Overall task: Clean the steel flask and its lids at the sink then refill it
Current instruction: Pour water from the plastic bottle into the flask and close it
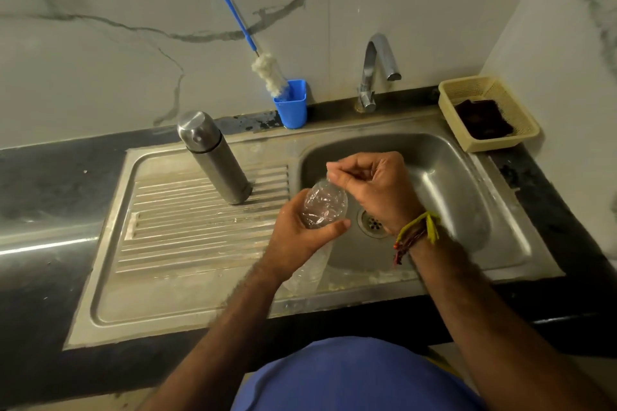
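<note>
Steel flask (213,157) upright on drainboard, capped, left hand (297,233) gripping clear bottle (324,207), right hand (374,190) apparently pinching its mouth

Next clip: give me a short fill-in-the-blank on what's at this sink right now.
1. The steel flask stands on the ___ beside the basin.
2. The left hand holds a clear plastic ___.
3. The bottle brush sits in a ___ cup.
4. The right hand pinches at the bottle's ___.

Missing words: drainboard; bottle; blue; top
</note>
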A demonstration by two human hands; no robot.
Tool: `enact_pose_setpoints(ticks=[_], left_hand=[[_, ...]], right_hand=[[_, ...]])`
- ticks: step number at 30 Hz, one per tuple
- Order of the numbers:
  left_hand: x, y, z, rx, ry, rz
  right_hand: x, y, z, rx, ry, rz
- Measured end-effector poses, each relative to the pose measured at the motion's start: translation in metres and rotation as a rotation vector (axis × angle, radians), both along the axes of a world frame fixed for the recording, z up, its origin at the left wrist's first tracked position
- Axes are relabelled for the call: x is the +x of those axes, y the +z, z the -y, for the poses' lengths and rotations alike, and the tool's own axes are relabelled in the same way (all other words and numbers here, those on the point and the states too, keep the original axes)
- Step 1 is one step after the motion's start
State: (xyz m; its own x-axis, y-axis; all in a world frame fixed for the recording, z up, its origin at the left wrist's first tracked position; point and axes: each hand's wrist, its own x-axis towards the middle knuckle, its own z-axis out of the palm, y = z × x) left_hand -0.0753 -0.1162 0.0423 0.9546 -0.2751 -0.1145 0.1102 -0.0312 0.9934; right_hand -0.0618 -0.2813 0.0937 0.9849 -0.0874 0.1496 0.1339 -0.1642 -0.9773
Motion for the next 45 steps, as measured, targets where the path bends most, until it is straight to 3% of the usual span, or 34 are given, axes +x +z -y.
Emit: enact_pose_setpoints(ticks=[4, 7, 11, 13, 17, 20, 24, 27, 30, 32, 34, 36, 39, 45], left_hand=[[-0.001, -0.005, 0.003, 0.084, 0.021, 0.078], [0.000, -0.005, -0.001, 0.168, 0.012, 0.141], [-0.005, -0.004, 0.001, 0.383, 0.105, 0.274], [-0.004, -0.006, -0.001, 0.386, 0.118, 0.267], [0.003, -0.014, -0.016, 0.288, -0.009, 0.239], [0.006, -0.018, -0.018, 0.390, 0.036, 0.286], [0.009, -0.025, -0.011, 0.358, 0.092, 0.322], [0.018, -0.032, -0.011, 0.348, 0.041, 0.346], [0.027, -0.054, -0.028, 0.439, -0.005, 0.367], [0.031, -0.074, -0.044, 0.657, 0.143, 0.320], [0.037, -0.090, -0.058, 1.010, 0.311, 0.231], [0.042, -0.103, -0.064, 1.264, 0.246, 0.032], [0.045, -0.118, -0.066, 1.326, 0.008, -0.140], [0.061, -0.105, -0.074, 1.278, -0.245, -0.364]], right_hand=[[-0.002, 0.006, 0.000, -0.275, -0.055, 0.007], [0.000, 0.011, 0.004, -0.335, 0.036, -0.012], [0.003, 0.008, -0.002, -0.400, -0.084, -0.012], [0.005, 0.006, -0.006, -0.449, -0.099, -0.006], [0.008, 0.001, -0.001, -0.448, 0.145, -0.072], [0.010, -0.005, -0.007, -0.482, 0.090, -0.056], [0.016, -0.007, -0.010, -0.513, 0.048, -0.016], [0.015, -0.012, -0.004, -0.513, 0.109, -0.032], [0.016, -0.018, -0.002, -0.514, 0.008, 0.026], [0.023, -0.021, -0.002, -0.510, -0.071, 0.099], [0.037, -0.025, -0.002, -0.509, -0.100, 0.146], [0.053, -0.024, -0.006, -0.511, -0.119, 0.165], [0.079, -0.021, -0.016, -0.530, -0.111, 0.210], [0.142, -0.017, -0.044, -0.601, -0.102, 0.275]])
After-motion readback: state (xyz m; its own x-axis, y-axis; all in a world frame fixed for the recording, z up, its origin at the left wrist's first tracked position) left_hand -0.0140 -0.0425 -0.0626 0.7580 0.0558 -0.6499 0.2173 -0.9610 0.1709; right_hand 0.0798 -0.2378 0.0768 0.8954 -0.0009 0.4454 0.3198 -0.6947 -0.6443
